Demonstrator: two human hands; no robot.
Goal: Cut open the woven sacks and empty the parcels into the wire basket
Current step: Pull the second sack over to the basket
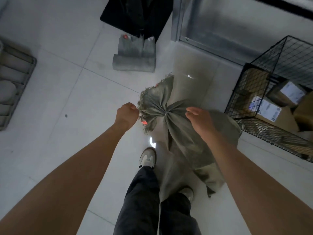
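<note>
Left hand [126, 114] grips the sack [179, 133] by its frayed top.

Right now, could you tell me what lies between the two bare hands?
Head view: the gathered neck of the grey woven sack, between left hand and right hand.

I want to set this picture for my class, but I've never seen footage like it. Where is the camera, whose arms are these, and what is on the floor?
There is no machine: the one picture comes from a camera worn on a person's head, looking down, so both bare arms are that person's own. On the tiled floor stands a grey woven sack, gathered shut at the neck. The left hand grips its frayed top edge; the right hand is open above it, holding nothing. At the right, a black wire basket already holds cardboard parcels. Farther off lie folded sacks.
</note>
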